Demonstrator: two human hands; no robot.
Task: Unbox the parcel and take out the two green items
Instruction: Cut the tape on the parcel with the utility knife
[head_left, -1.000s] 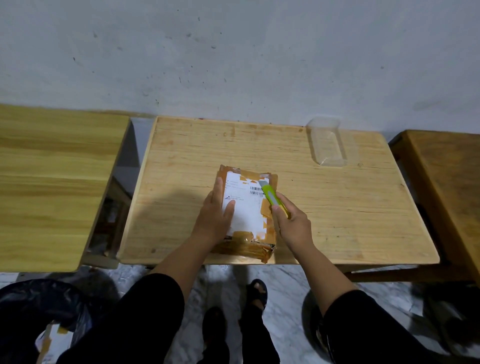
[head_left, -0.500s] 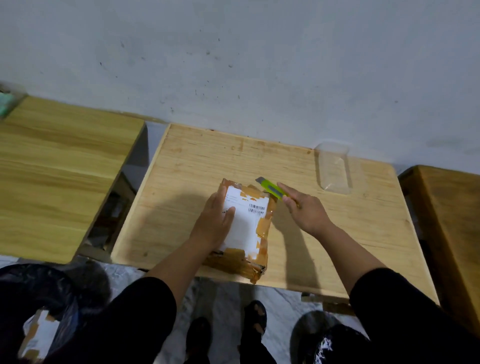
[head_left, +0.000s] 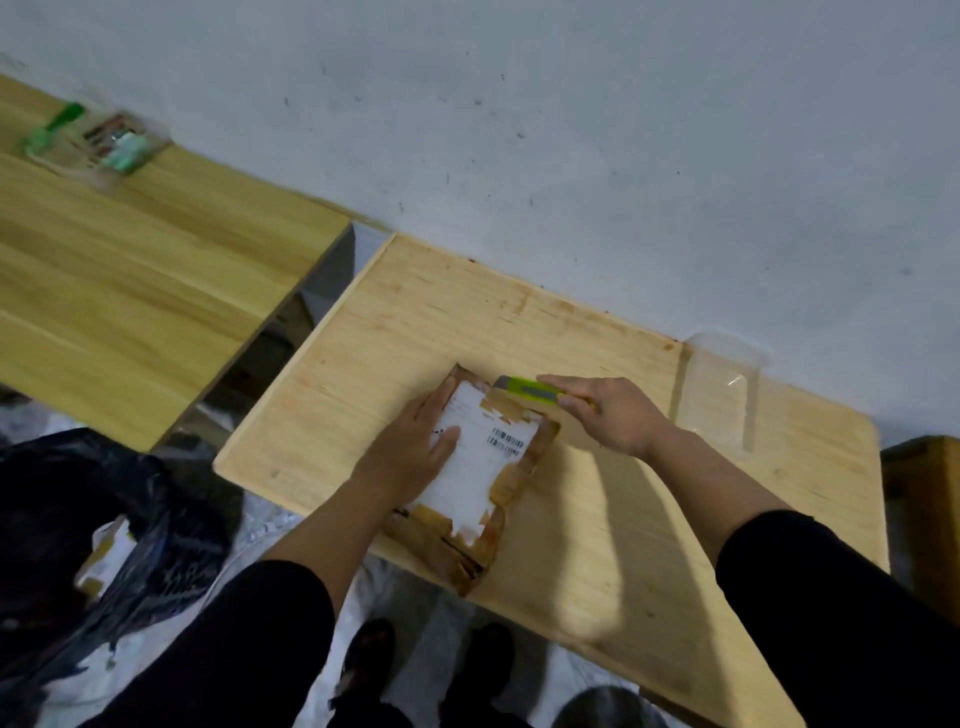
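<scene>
The parcel (head_left: 480, 470), a brown-taped box with a white shipping label, sits at the near edge of the light wooden table (head_left: 613, 540), one corner hanging a little over the edge. The left hand (head_left: 410, 452) is pressed flat on the label with fingers spread and straight, pinning the box down. The right hand (head_left: 613, 415) grips a green utility knife (head_left: 530, 391), fingers curled round the handle and the tip reaching the far end of the box. It looks like the tape cut is just getting going, and nothing's open yet, so the two green items are presumably inside, out of sight. If I were doing this I'd keep the blade shallow, just through the tape, so whatever's inside doesn't get scored. I'd also run the cut along the seam and away from the holding hand, which is pretty close to the blade's line. Sliding the box further onto the table would stop it tipping under pressure. There's a clear plastic container (head_left: 719, 395) off to the right by the wall, well out of the way.
</scene>
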